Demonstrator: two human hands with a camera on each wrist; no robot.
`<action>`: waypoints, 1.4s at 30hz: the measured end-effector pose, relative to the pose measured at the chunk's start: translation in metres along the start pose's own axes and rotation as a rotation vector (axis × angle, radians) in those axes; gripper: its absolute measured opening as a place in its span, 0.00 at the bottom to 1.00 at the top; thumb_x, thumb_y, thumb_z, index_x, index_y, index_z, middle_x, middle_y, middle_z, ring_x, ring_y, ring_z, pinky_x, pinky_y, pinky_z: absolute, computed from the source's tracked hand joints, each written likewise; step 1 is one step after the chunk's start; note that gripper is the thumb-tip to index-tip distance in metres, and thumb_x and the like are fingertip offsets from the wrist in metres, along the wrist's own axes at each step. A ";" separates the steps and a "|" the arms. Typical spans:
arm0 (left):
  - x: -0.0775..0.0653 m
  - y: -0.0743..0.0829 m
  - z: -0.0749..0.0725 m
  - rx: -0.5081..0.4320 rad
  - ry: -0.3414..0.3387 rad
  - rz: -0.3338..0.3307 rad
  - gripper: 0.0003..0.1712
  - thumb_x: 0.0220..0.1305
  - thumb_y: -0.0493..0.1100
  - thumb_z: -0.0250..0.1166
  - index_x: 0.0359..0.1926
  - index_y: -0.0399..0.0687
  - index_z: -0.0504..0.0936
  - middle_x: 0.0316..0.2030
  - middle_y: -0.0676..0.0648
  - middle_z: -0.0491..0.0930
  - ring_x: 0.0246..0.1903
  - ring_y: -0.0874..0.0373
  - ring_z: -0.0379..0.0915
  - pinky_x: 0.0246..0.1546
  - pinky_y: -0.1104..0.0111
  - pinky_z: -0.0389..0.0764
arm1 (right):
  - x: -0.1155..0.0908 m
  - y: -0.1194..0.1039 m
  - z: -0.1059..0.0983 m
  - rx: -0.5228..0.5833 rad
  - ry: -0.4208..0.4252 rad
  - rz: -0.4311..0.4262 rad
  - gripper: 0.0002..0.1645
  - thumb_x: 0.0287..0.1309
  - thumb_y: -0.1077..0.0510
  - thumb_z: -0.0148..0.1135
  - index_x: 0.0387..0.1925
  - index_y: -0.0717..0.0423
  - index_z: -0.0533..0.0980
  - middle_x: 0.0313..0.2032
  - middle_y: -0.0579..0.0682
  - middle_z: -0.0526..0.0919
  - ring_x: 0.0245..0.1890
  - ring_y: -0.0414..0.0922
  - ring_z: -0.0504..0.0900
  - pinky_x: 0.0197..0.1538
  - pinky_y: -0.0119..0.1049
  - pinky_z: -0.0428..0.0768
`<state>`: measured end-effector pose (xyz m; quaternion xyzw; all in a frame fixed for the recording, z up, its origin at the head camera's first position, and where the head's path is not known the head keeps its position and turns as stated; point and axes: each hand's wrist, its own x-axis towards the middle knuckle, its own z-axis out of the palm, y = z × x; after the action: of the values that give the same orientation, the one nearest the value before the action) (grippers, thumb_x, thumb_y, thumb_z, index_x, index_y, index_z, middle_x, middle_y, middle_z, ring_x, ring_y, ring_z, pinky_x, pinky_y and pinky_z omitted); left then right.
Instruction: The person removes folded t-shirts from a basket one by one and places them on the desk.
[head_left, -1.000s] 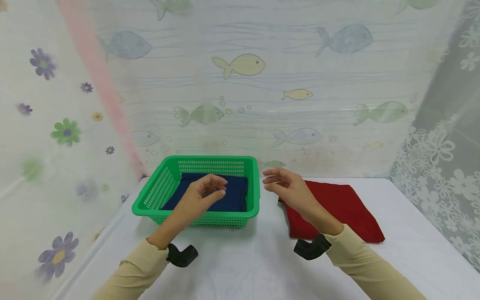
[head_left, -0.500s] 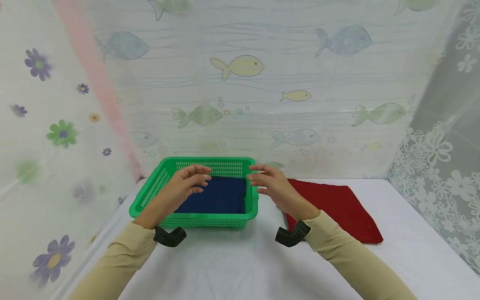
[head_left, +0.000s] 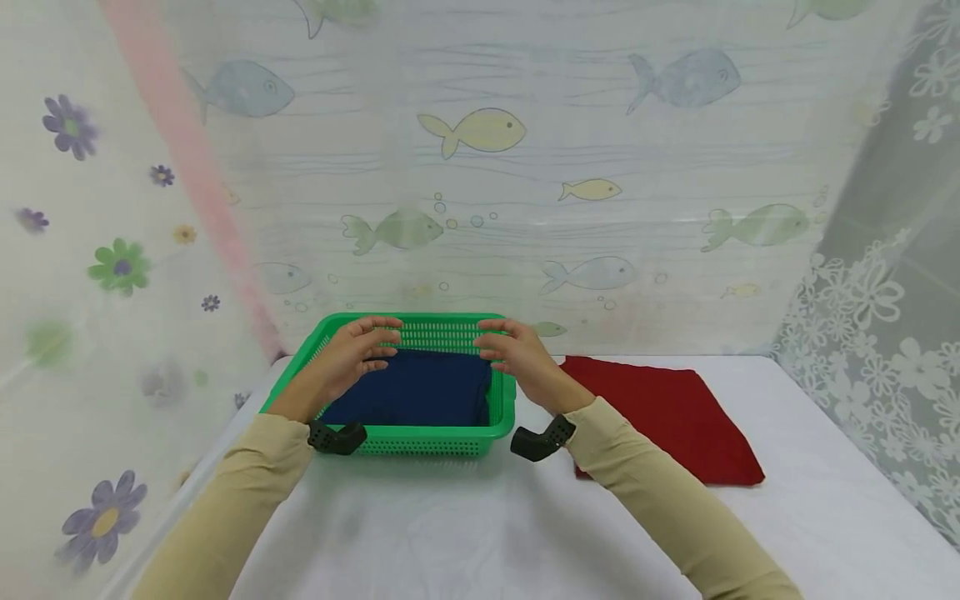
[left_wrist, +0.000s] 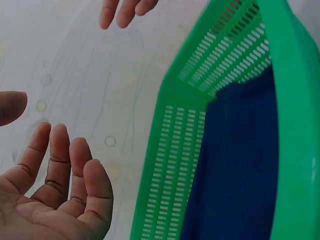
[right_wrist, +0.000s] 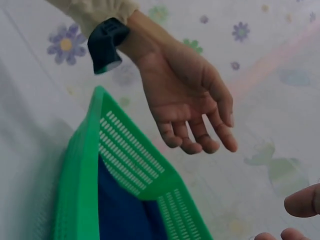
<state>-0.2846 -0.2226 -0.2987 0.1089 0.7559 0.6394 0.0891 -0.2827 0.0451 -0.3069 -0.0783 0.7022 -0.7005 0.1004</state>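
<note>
My left hand (head_left: 337,367) and right hand (head_left: 528,358) — both unladen, fingers loosely bent — hang in the air, palms facing, over the green basket (head_left: 420,432). Folded navy cloth (head_left: 427,390) lies inside it. Red cloth (head_left: 667,417) lies right of the basket, apart, on the white table covering (head_left: 420,533).

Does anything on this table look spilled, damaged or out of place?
Nothing stands out. The green basket stands upright with the navy cloth lying inside, the red cloth lies flat on the white table to its right, and no spill or damage shows.
</note>
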 end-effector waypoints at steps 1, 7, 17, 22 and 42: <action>0.002 0.000 -0.002 0.011 0.011 -0.006 0.28 0.74 0.46 0.54 0.66 0.34 0.63 0.55 0.41 0.68 0.48 0.54 0.69 0.50 0.62 0.71 | 0.002 0.000 0.001 0.011 -0.002 0.006 0.28 0.65 0.59 0.57 0.65 0.62 0.67 0.53 0.57 0.74 0.51 0.53 0.75 0.55 0.45 0.71; 0.012 -0.002 -0.011 0.051 0.062 -0.043 0.29 0.73 0.46 0.53 0.68 0.33 0.61 0.59 0.38 0.66 0.51 0.49 0.68 0.53 0.58 0.68 | 0.016 0.005 0.009 0.031 0.010 0.068 0.28 0.66 0.59 0.57 0.65 0.61 0.67 0.58 0.57 0.73 0.58 0.57 0.72 0.60 0.48 0.68; 0.023 -0.007 -0.025 0.068 0.170 -0.139 0.28 0.75 0.43 0.50 0.70 0.34 0.59 0.66 0.34 0.60 0.61 0.39 0.60 0.46 0.65 0.72 | 0.031 0.014 0.022 0.014 0.046 0.089 0.28 0.64 0.59 0.58 0.65 0.61 0.68 0.59 0.57 0.73 0.60 0.58 0.70 0.61 0.50 0.67; 0.034 -0.012 -0.032 0.061 0.175 -0.184 0.30 0.76 0.43 0.48 0.72 0.34 0.55 0.69 0.33 0.56 0.64 0.38 0.57 0.50 0.65 0.72 | 0.039 0.016 0.022 -0.009 0.054 0.086 0.29 0.64 0.59 0.59 0.64 0.61 0.68 0.60 0.57 0.71 0.60 0.58 0.70 0.63 0.52 0.65; 0.042 -0.045 -0.050 0.228 0.076 -0.399 0.34 0.72 0.42 0.56 0.72 0.34 0.54 0.49 0.39 0.71 0.29 0.60 0.72 0.36 0.66 0.73 | 0.049 0.040 0.040 -0.174 0.060 0.169 0.33 0.58 0.58 0.66 0.64 0.60 0.69 0.67 0.61 0.63 0.67 0.61 0.60 0.64 0.58 0.60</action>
<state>-0.3412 -0.2658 -0.3343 -0.0574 0.8327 0.5231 0.1721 -0.3187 -0.0051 -0.3485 -0.0064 0.7671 -0.6280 0.1310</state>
